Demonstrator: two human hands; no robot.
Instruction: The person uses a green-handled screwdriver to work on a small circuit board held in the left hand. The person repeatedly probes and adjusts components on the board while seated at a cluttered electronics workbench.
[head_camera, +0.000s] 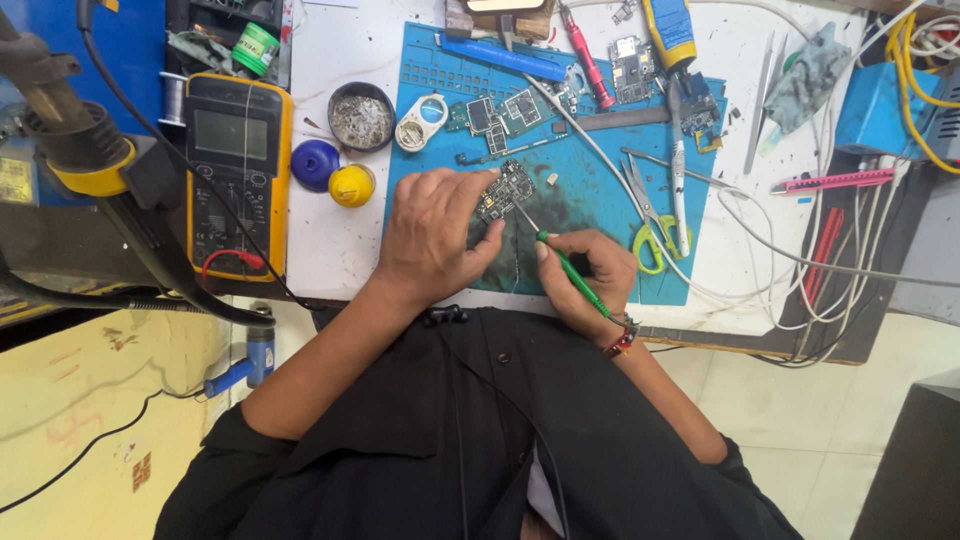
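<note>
- Circuit board (503, 190) pinned under left hand (432, 238) fingertips on blue mat (590, 190).
- Right hand (590, 275) fingers closed around green-handled tool (570, 268); tip touches board edge, just beside left fingers.
- Probing underway; board still bare, unassembled.

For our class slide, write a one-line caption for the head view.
Left hand steadies a small circuit board while right hand works it with a green-handled tool.
</note>
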